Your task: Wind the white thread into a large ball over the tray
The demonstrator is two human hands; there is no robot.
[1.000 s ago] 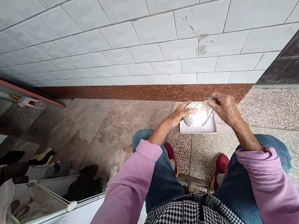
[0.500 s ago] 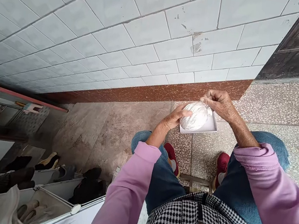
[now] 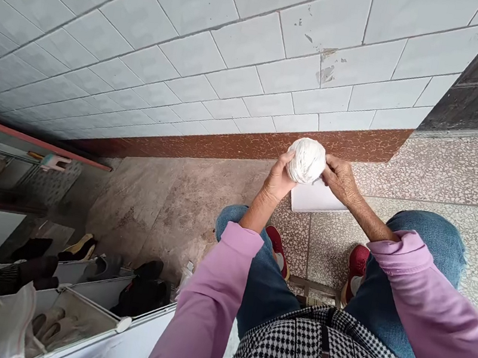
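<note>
A ball of white yarn (image 3: 306, 161), seemingly in thin clear plastic, is held up in front of me. My left hand (image 3: 282, 177) grips it from the left, thumb on the near side and fingers underneath. At its right edge my right hand (image 3: 340, 177) has its fingers pinched together, seemingly on the gathered plastic; the fingertips are partly hidden by the ball. Below the hands a shallow white box or lid (image 3: 315, 198) lies on the floor, partly covered by the ball and right hand.
A tiled wall (image 3: 236, 82) with a brown base strip (image 3: 226, 144) rises just beyond the hands. At lower left a white rack (image 3: 105, 336) holds several shoes (image 3: 48, 321). My knees and red shoes (image 3: 357, 264) flank the box. A dark door (image 3: 474, 95) stands at upper right.
The ball has been raised away from me and turned, so its wound side faces me and more of the box shows. My right hand has moved down to the ball's right edge.
</note>
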